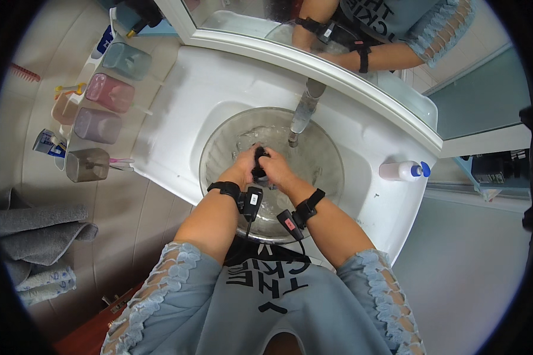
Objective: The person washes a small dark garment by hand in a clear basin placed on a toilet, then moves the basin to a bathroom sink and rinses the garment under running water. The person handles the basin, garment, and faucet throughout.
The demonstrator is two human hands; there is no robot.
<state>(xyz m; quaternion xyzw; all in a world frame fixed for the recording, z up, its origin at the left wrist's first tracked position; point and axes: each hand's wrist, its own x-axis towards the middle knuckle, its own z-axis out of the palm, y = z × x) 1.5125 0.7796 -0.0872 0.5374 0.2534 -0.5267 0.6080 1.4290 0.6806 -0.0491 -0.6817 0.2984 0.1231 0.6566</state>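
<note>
Both hands are low inside a round metal basin (217, 151) that stands in the white sink. Between them is a small piece of black cloth (260, 160), bunched up and wet-looking. My left hand (246, 165) grips it from the left, and my right hand (276, 167) grips it from the right with the thumb on top. Rippling water (253, 133) fills part of the basin around the fingers. What the black piece is exactly cannot be told, as the fingers cover much of it.
A chrome faucet (305, 108) reaches over the basin's back rim. On the right of the white sink (169, 115) lies a pump bottle (399, 171) with a blue top. Tumblers (111, 93) hang on the left wall above grey towels (44, 235). A framed mirror (257, 35) borders the back.
</note>
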